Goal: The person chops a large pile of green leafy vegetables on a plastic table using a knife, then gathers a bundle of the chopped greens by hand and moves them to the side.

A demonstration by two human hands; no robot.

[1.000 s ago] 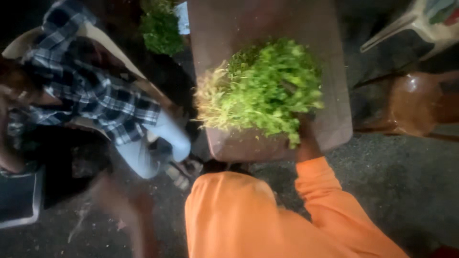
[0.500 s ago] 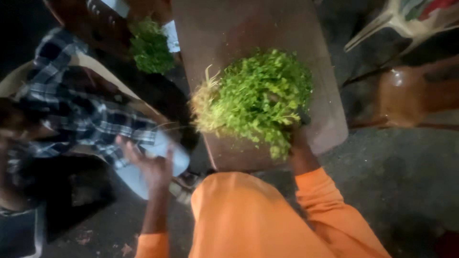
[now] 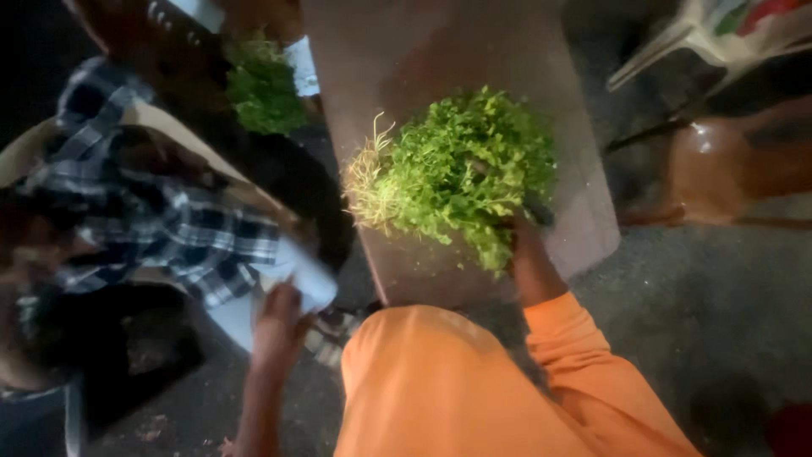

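Greens, a large leafy bunch with pale roots fanned toward the left, are seen lying at the centre of the frame on a brown board that runs from the upper middle down to just above the orange-clad torso. The bunch is met at its lower right edge by the right hand, most of which is buried under the leaves, so whether it is clenched on the stems or only pressed against them cannot be told. The left hand is raised at the lower left, off the board and well apart from the greens; it is blurred and its grip cannot be made out. A smaller green bunch is seen at the upper left, beside a person in a checked shirt. A brown plastic chair is placed at the right edge.
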